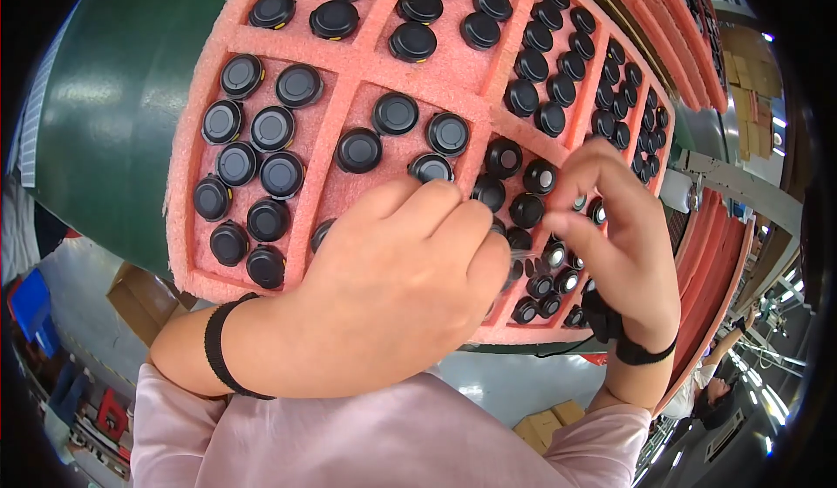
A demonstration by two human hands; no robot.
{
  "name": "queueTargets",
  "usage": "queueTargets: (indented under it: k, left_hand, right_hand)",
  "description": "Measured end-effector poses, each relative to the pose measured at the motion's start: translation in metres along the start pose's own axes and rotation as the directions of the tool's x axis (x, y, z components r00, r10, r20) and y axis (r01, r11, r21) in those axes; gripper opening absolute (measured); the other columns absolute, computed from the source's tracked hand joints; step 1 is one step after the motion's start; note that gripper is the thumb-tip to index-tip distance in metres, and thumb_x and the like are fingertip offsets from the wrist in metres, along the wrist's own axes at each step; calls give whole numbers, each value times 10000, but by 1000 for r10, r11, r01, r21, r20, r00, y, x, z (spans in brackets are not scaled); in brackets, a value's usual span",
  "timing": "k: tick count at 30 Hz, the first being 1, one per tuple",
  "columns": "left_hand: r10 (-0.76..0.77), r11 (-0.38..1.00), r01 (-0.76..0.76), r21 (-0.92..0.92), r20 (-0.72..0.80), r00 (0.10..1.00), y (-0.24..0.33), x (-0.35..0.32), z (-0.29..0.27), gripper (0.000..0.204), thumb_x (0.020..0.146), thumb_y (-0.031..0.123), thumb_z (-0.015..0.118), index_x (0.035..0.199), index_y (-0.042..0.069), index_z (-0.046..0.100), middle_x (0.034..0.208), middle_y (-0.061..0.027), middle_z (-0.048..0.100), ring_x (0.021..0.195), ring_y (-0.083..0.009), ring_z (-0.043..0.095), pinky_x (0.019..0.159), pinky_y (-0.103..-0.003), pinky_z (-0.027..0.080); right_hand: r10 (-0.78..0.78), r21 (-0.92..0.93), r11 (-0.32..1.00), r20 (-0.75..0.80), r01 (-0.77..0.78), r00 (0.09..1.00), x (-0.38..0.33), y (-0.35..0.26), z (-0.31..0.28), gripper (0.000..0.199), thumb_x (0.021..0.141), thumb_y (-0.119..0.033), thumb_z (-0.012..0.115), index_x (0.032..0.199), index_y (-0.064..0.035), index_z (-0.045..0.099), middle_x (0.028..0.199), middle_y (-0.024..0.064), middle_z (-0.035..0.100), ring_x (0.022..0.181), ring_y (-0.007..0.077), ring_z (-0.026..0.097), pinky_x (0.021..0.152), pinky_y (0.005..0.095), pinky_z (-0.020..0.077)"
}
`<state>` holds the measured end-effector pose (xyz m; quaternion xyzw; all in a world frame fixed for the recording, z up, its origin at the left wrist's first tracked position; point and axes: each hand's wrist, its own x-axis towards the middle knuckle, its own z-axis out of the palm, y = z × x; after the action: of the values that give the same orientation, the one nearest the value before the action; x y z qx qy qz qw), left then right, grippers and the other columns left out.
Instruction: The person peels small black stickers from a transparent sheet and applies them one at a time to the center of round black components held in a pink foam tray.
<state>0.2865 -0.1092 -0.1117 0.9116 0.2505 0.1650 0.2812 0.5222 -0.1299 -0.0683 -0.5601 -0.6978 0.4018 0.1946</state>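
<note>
"Black round parts [272, 128]: where?"
"Pink foam tray [349, 68], out to its near edge."
"Grips?"
"Left hand [401, 266]: can't tell. Right hand [629, 248]: narrow, contents unclear. Likely fingertip handling; next wants light pinching."

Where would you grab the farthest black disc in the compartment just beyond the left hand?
Probably pinch the black disc across its round edge, coming from above: it lies flat in an open-topped pink foam tray, with gaps to neighbouring discs.
</note>
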Motion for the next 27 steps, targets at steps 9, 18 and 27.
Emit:
queueTargets:
  k: [9,18,27]
  left_hand:
    - [77,989,-90,-119,-116,990,-10,6,15,141,801,182,656,879,66,670,1155,-125,667,1086,-289,619,988,-468,487]
    - [99,990,-106,-92,-77,992,-9,6,18,150,829,218,655,796,72,643,1259,-129,669,1213,-289,605,1094,-529,415]
    - [53,997,-55,-57,-35,998,-9,5,26,154,835,218,644,781,74,634,1312,-168,652,1304,-300,580,1171,-568,332]
  right_hand:
    - [276,6,961,-50,-276,960,26,24,12,43,929,7,664,943,17,625,911,65,538,809,164,570,723,285,464]
    - [279,63,959,-65,-275,958,27,26,18,41,924,11,670,942,16,634,913,71,546,800,167,573,715,293,468]
    - [231,-48,971,-59,-234,971,27,26,19,62,953,12,671,966,-7,614,942,-11,521,803,67,500,734,216,411]
